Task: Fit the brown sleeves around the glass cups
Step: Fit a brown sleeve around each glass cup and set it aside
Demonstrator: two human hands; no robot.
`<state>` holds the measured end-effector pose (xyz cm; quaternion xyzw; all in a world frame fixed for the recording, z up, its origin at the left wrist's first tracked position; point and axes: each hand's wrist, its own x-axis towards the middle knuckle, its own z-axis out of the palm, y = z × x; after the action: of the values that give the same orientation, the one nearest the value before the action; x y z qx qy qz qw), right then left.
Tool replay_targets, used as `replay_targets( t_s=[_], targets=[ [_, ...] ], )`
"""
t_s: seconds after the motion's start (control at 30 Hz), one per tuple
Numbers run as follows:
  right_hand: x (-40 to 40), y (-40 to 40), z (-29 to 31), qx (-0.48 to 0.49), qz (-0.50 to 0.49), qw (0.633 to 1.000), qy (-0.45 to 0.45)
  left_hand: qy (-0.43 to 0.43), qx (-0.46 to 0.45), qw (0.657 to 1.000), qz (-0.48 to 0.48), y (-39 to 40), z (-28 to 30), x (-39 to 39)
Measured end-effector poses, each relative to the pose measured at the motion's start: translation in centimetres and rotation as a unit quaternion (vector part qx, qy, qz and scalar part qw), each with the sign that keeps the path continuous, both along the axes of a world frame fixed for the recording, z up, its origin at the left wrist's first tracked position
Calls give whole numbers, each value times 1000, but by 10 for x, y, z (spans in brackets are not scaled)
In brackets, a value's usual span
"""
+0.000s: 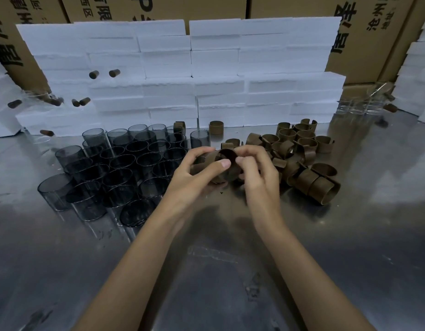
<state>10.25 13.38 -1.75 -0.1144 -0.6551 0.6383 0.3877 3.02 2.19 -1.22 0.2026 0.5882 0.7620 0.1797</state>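
Behind the bench stood foam blocks; left hand and right hand pinched one sleeve, cups nearer the left.

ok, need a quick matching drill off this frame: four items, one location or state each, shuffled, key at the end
Items:
1. dark glass cups
2. loose sleeve pile
3. held sleeve
4. foam blocks

Places:
A. stacked along the back of the table
B. between both hands, mid-table
C. standing in a cluster left of the hands
D. heaped right of the hands

Pairs: 1-C, 2-D, 3-B, 4-A
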Motion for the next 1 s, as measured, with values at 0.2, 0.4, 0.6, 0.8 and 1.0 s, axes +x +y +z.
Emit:
replay_targets(
  t_s=[0.2, 0.4, 0.6, 0.8, 1.0],
  targets=[
    [-8, 5, -10, -94, 181, 969, -137, -20, 12, 999, -45, 4, -1, 6],
    [-8, -1, -14, -78, 132, 985, -85, -41, 51, 996, -67, 6, -3, 8],
    [-8, -5, -16, -98, 78, 989, -84, -68, 72, 992, -73, 9, -9, 6],
    [-12, -1, -16, -77, 46, 992, -84, -100, 95, 985, -103, 14, -6, 8],
    [-10, -17, -17, 30, 31, 996, -82, -139, 12, 990, 27, 13, -6, 10]
  ],
)
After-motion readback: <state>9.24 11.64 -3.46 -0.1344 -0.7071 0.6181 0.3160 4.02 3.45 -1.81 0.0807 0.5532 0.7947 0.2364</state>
